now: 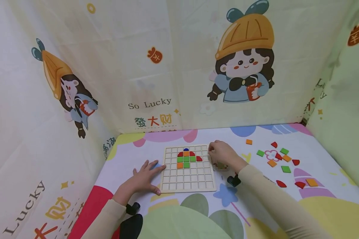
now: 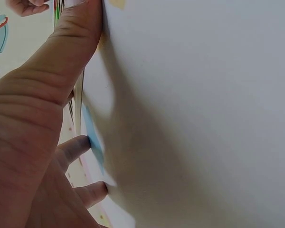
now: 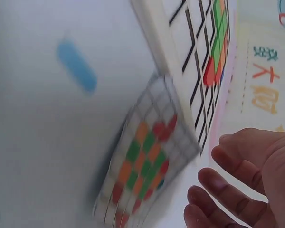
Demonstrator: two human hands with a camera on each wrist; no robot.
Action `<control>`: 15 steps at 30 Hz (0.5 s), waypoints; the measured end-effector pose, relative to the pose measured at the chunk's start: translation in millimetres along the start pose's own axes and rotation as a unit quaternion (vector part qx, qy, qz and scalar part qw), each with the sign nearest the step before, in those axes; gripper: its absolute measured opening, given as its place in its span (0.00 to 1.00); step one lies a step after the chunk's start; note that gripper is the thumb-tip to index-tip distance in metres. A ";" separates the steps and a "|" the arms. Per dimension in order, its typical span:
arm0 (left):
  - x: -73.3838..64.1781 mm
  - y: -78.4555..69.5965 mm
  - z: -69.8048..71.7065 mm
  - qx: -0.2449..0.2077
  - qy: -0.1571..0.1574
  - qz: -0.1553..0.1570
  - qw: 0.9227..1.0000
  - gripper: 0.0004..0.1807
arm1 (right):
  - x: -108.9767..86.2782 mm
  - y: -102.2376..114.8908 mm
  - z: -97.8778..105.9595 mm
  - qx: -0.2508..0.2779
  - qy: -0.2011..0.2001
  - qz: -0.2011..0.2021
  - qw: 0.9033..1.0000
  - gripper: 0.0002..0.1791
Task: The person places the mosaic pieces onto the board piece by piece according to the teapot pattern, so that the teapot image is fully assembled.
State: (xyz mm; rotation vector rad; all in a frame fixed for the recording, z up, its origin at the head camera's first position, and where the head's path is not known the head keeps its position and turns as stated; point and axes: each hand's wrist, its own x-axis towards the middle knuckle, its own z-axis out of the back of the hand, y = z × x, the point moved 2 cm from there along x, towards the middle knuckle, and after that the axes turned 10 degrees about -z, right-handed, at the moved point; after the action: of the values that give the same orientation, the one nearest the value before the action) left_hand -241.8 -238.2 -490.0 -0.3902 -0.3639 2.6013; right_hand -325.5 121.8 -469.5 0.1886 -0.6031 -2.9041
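A pale gridded board lies in front of me, with red, orange, green and blue pieces set in its upper middle. Among them are an orange square at the lower left and a red quarter-round at the right. My left hand spreads its fingers along the board's left edge, thumb at the lower left corner. At the upper right corner hovers my right hand, fingers loosely bent and no piece visible in them. Below it a pattern card sits against the board's right side, partly covered in the head view.
Loose pieces are scattered to the right, among them a green square, an orange square and a red quarter-round. The patterned tablecloth meets a printed curtain at the back.
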 end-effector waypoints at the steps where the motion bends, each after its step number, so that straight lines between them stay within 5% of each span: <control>1: -0.1 -0.2 0.2 0.000 -0.001 0.000 1.000 0.60 | 0.3 -3.1 1.6 0.003 0.000 -0.003 1.000 0.06; 15: 1.2 3.5 -1.0 -0.002 0.005 0.005 1.000 0.61 | 8.1 -40.6 19.4 0.006 0.004 -0.041 0.999 0.11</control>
State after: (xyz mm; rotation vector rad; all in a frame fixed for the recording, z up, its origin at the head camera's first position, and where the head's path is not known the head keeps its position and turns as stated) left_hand -244.0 -240.4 -492.4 -0.4075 -0.3644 2.6068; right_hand -342.1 164.4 -468.9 0.2330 -0.6254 -2.9776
